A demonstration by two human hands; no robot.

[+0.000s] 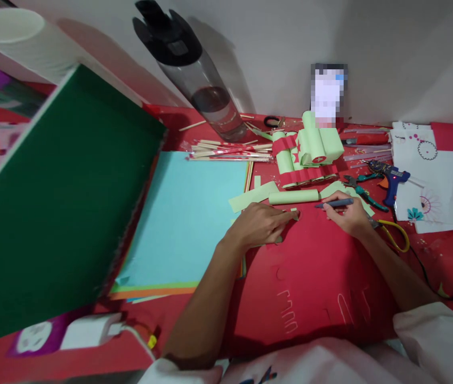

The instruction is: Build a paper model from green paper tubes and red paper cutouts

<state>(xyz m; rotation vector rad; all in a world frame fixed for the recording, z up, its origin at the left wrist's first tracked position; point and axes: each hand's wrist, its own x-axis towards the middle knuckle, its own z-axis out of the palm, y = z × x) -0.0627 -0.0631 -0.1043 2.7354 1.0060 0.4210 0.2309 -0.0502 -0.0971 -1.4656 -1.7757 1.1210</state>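
Observation:
A sheet of red paper (306,266) lies before me, with faint outlines drawn on its near part. My left hand (260,223) rests on its upper left part, index finger stretched out and thumb apart. That fingertip presses beside a small pale green piece (293,210), partly hidden by the finger. In my right hand (345,214) is a dark pen (336,203), fingers closed round it, its tip at the red paper's far edge. Just beyond both hands lies a pale green paper roll (293,197). Behind it stands a model of green rolls with red bands (314,149).
Pliers (364,192), a blue glue gun (393,178) and yellow-handled scissors (396,234) lie to the right. Light blue paper (194,213), wooden sticks (230,151), a water bottle (206,85) and a large green board (62,202) are left. A phone (328,96) leans on the wall.

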